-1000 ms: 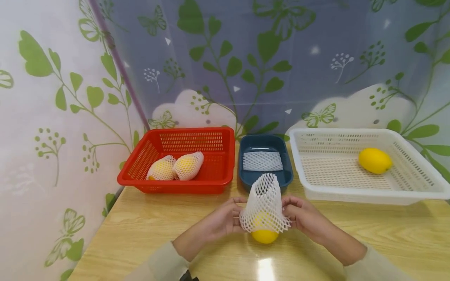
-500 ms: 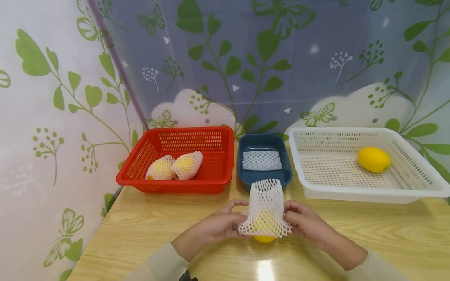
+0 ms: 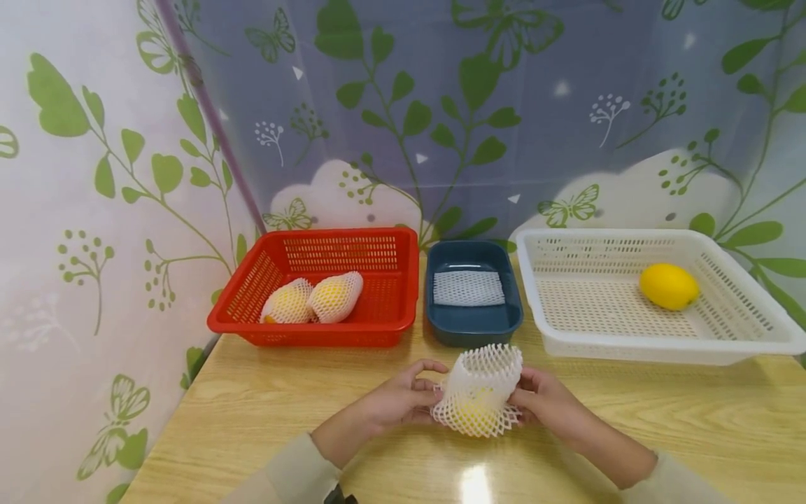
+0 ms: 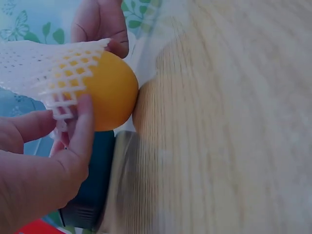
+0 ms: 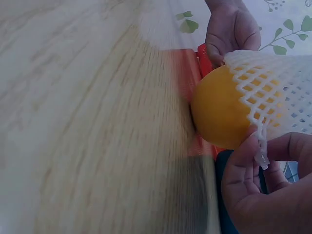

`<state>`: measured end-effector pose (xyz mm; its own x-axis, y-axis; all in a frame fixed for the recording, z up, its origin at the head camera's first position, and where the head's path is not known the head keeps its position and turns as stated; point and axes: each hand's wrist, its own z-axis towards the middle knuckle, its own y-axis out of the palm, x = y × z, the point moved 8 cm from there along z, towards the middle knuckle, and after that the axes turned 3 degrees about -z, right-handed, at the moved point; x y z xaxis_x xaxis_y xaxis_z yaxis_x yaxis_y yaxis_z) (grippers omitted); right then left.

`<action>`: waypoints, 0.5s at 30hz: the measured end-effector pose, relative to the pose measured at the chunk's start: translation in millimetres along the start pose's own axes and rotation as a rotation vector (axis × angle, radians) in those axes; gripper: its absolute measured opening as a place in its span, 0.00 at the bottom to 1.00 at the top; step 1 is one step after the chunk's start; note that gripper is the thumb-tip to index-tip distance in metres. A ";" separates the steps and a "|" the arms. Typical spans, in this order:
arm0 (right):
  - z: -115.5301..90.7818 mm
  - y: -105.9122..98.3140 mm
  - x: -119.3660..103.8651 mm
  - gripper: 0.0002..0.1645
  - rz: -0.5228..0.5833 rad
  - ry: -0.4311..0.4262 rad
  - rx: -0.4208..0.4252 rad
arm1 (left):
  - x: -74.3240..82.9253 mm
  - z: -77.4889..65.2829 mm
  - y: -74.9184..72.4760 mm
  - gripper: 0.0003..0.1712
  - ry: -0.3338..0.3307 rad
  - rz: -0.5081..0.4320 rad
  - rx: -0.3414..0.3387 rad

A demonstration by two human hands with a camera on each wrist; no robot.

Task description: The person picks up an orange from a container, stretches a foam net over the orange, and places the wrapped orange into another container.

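Note:
A white foam fruit net [image 3: 483, 381] is stretched over a yellow lemon [image 4: 117, 92] on the table in front of me. My left hand [image 3: 403, 399] pinches the net's lower edge on the left side. On the opposite side, my right hand [image 3: 548, 402] pinches the same edge between thumb and fingers. Both wrist views show the lemon's lower part bare below the mesh and close to the tabletop. From the head view, mesh covers the lemon, and the net's upper end gapes above it, tilted to the right.
At the back left, a red basket [image 3: 327, 336] holds two netted lemons [image 3: 336, 297]. A dark blue tray [image 3: 472, 332] with flat foam nets [image 3: 469, 288] stands in the middle. The white basket [image 3: 667, 348] at right contains one bare lemon [image 3: 669, 287]. A patterned curtain hangs behind.
The net has come down over the lemon, hiding the yellow part that showed below its edge. Its upper end has dropped toward me and leaned right; both hands still pinch it.

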<state>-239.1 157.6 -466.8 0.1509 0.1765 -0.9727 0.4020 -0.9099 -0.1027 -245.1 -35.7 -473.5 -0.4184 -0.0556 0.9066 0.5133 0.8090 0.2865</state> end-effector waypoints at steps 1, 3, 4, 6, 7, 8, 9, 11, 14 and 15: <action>0.8 -0.3 0.4 0.19 -0.009 -0.008 0.003 | -0.6 1.0 -1.6 0.23 0.002 0.003 0.018; 2.0 -0.9 0.9 0.18 -0.022 -0.018 0.015 | -0.8 2.8 -4.6 0.22 0.015 0.006 0.048; 2.7 -1.3 1.2 0.16 -0.023 -0.021 0.021 | -1.0 3.5 -6.1 0.22 0.019 0.011 0.064; 3.9 -0.2 0.5 0.13 -0.027 -0.032 0.027 | -2.3 4.8 -8.6 0.21 0.013 0.040 0.092; 4.6 0.5 0.3 0.12 -0.035 -0.035 0.028 | -3.0 5.4 -8.9 0.21 0.008 0.054 0.101; 5.2 1.5 0.2 0.11 -0.041 -0.036 0.028 | -3.5 5.8 -8.9 0.21 0.002 0.075 0.104; 5.6 2.5 0.3 0.11 -0.046 -0.034 0.026 | -4.2 6.3 -8.7 0.21 -0.006 0.093 0.106; 6.1 4.7 -0.1 0.13 -0.059 -0.037 0.020 | -5.6 6.9 -7.1 0.21 -0.022 0.127 0.094; 6.3 6.3 0.4 0.17 -0.059 -0.030 0.006 | -6.6 7.9 -4.5 0.20 -0.043 0.150 0.052; 6.3 6.5 0.5 0.18 -0.055 -0.029 0.003 | -7.0 8.0 -4.1 0.19 -0.052 0.150 0.039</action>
<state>-242.1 149.4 -469.3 0.1021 0.2149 -0.9713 0.4063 -0.9003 -0.1565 -250.2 -33.9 -483.5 -0.3776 0.0968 0.9209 0.5435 0.8283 0.1358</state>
